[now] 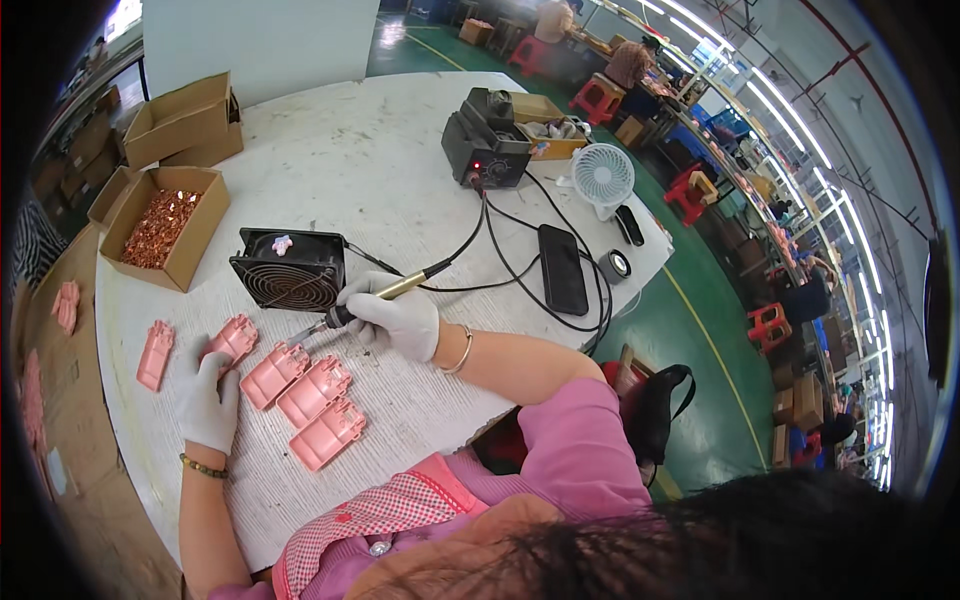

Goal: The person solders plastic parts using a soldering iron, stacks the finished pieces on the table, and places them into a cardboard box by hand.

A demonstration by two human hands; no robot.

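Observation:
My right hand, in a white glove, is closed round a soldering iron with a gold handle and black grip. The iron's metal tip points down left, at the upper edge of a pink plastic housing. My left hand, also gloved, has its thumb and fingers about another pink housing lying on the table. Two more housings, one beside the other, lie nearer to me, open side up. A single housing lies left of my left hand.
A black fan stands just beyond the housings. At the left is a cardboard box of small copper-coloured parts. A black soldering station, a phone and a white fan stand at the right, with cables crossing the table.

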